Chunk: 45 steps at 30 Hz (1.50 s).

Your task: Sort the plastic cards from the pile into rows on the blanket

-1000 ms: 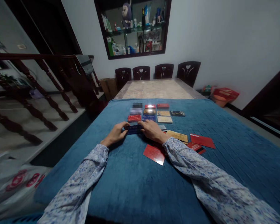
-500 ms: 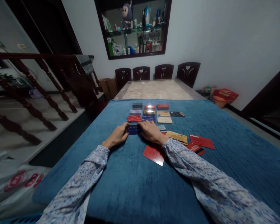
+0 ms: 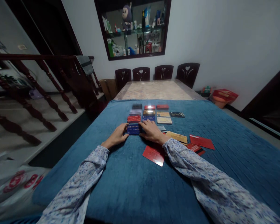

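A dark blue printed card (image 3: 133, 129) is pinched at its two short ends, low over the blue cloth. My left hand (image 3: 118, 136) closes on its left end, and my right hand (image 3: 151, 131) on its right end. Just beyond the card lie a red card (image 3: 133, 119) and a blue card (image 3: 148, 118). A cream card (image 3: 164, 120) rests farther right. Partly under my right hand and forearm are loose cards, among them a red card (image 3: 154, 155) and a yellow card (image 3: 177, 137).
Behind these sit more cards in rows, including a black card (image 3: 177, 114) and a red stack (image 3: 162, 107). Loose red cards (image 3: 202, 142) lie to the right. Dark chairs (image 3: 164, 72) line the far table end. A white plastic bag (image 3: 16, 186) is at the lower left.
The blue card has tilted slightly, so its printed face shows brighter and clearer. Both hands keep their hold in nearly the same place.
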Motion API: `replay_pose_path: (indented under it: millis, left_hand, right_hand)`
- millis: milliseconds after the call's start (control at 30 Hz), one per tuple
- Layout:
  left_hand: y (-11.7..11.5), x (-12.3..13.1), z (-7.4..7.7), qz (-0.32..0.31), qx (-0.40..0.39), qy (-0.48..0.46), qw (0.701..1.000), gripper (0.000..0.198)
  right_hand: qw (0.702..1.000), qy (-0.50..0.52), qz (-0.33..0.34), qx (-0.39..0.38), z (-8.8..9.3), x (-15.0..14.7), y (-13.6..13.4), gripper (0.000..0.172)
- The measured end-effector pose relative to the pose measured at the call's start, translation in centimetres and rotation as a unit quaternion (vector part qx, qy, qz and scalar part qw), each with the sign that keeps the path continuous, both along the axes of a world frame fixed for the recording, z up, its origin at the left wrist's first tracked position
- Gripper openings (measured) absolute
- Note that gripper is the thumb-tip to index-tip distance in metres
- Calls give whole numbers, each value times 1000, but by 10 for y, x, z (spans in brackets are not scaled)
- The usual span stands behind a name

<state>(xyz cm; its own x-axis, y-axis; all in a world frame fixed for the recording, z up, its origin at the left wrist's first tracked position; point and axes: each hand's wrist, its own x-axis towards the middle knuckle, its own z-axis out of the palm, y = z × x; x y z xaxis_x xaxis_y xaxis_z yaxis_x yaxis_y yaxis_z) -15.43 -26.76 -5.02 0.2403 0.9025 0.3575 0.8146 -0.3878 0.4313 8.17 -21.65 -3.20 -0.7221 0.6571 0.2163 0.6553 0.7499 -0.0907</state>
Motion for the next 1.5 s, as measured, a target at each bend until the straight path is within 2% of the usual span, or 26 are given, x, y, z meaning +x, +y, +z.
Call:
replay_pose_path:
  millis: [567,800,1067,1333,1500]
  left_hand:
    - [3,2,5,-14,-4,38,999,43]
    - [14,9,17,-27,-22,51,998,50]
    - [37,24,37,-50,-24,71,996,48]
    - [70,49,39,-7,-37,103,994,36]
    - [90,61,37,18,-51,136,989,31]
  right_hand:
    - [1000,-5,-16,-15,11,7,5,45]
    - [1000,-1,-18,-18,15,15,19,43]
    - [1000,7,-25,-8,22,28,40,35]
    - [998,-3,-63,-7,34,41,57,40]
    - [994,-25,-103,-32,38,45,65,36]
